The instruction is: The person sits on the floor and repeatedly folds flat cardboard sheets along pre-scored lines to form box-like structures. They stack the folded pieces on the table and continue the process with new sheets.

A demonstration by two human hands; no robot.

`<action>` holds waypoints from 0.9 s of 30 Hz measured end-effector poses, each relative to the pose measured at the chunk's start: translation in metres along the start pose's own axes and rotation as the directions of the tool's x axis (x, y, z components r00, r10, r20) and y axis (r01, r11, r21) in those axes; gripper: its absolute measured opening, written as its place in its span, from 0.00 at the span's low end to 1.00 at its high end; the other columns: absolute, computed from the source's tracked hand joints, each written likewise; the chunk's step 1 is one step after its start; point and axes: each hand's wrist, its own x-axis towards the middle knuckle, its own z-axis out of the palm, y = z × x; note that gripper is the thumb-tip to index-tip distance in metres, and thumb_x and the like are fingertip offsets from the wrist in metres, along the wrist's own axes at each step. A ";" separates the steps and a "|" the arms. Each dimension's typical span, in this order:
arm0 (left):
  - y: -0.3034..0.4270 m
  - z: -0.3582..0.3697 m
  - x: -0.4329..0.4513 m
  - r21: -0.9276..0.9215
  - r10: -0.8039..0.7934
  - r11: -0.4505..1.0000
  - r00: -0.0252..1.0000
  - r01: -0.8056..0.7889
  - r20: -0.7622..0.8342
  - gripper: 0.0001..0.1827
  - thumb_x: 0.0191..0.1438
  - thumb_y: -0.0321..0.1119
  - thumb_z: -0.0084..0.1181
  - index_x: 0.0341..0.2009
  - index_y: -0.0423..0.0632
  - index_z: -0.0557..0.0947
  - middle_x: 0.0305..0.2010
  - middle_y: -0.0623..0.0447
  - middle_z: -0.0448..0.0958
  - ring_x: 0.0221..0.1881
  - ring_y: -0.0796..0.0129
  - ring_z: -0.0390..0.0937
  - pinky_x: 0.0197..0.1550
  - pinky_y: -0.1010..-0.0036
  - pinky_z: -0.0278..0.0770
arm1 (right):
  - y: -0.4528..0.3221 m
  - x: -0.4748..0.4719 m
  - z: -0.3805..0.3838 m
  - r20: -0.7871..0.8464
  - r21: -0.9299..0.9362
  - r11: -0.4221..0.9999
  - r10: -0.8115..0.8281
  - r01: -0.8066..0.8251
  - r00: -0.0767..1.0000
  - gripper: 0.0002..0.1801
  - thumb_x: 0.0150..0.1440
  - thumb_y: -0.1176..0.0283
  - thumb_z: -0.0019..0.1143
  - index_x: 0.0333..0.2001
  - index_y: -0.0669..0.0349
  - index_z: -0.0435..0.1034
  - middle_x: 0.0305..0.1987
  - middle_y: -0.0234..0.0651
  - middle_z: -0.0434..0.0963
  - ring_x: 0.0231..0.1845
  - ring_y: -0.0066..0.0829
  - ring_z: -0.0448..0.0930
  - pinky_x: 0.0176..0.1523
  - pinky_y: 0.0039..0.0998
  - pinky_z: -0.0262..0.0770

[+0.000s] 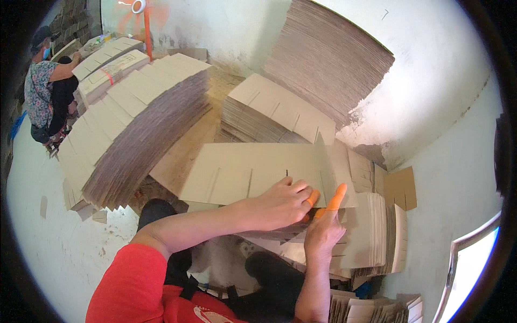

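A slotted cardboard sheet (230, 173) lies before me, with a narrow cardboard piece (325, 161) standing tilted near its right end. My left hand (282, 204) rests at the sheet's near edge, its fingers curled and one wearing an orange finger cot; whether they pinch the card is hidden. At the sheet's right corner is my right hand (326, 226), index finger extended in an orange cot against the base of the tilted piece. Its thumb side also shows orange, partly hidden beside the left hand. What the right hand grips cannot be seen clearly.
Long cardboard stacks stand left (153, 109) and beyond the sheet (258, 117). A taller stack (323, 56) leans by the wall. More cardboard (367, 230) stands right. At far left, a person (40, 89) sits beside stacks, near an orange fan (147, 32).
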 end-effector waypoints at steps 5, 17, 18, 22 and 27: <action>-0.007 -0.026 -0.046 -0.057 -0.282 0.949 0.915 0.311 0.288 0.38 0.48 0.54 0.57 0.53 0.36 0.68 0.50 0.43 0.72 0.53 0.53 0.67 0.51 0.60 0.66 | -0.005 0.054 -0.022 0.149 -0.117 0.989 -0.074 0.092 0.986 0.42 0.44 0.85 0.50 0.65 0.66 0.48 0.25 0.47 0.74 0.27 0.47 0.76 0.29 0.44 0.69; -0.058 -0.027 -0.122 0.143 -0.534 0.846 0.814 0.514 0.228 0.08 0.40 0.23 0.52 0.29 0.43 0.76 0.25 0.46 0.75 0.36 0.50 0.75 0.41 0.59 0.71 | 0.029 0.140 0.036 0.632 0.072 0.997 -0.056 0.014 0.773 0.17 0.42 0.80 0.62 0.38 0.70 0.68 0.34 0.53 0.76 0.39 0.49 0.78 0.41 0.42 0.73; -0.055 -0.036 -0.118 0.149 -0.538 0.843 0.803 0.517 0.257 0.09 0.41 0.24 0.53 0.31 0.43 0.76 0.28 0.45 0.76 0.38 0.50 0.75 0.42 0.60 0.71 | 0.033 0.137 0.043 0.663 0.074 0.996 -0.013 -0.048 0.748 0.18 0.41 0.79 0.63 0.38 0.70 0.68 0.34 0.53 0.76 0.39 0.49 0.78 0.41 0.42 0.73; -0.052 -0.054 -0.126 0.089 -0.598 0.800 0.778 0.593 0.194 0.17 0.48 0.30 0.55 0.45 0.44 0.75 0.41 0.43 0.76 0.47 0.49 0.72 0.49 0.61 0.70 | 0.056 0.109 0.070 0.441 0.236 0.965 -0.004 -0.112 0.897 0.20 0.48 0.73 0.62 0.45 0.66 0.69 0.33 0.52 0.76 0.32 0.47 0.79 0.32 0.39 0.73; -0.044 -0.062 -0.163 -0.103 -0.671 0.741 0.734 0.664 -0.105 0.33 0.52 0.36 0.59 0.61 0.44 0.64 0.58 0.41 0.68 0.62 0.48 0.61 0.62 0.63 0.60 | 0.037 0.037 0.004 0.092 -0.059 0.994 -0.083 0.089 0.992 0.22 0.53 0.67 0.58 0.50 0.65 0.68 0.27 0.47 0.75 0.24 0.41 0.78 0.23 0.39 0.71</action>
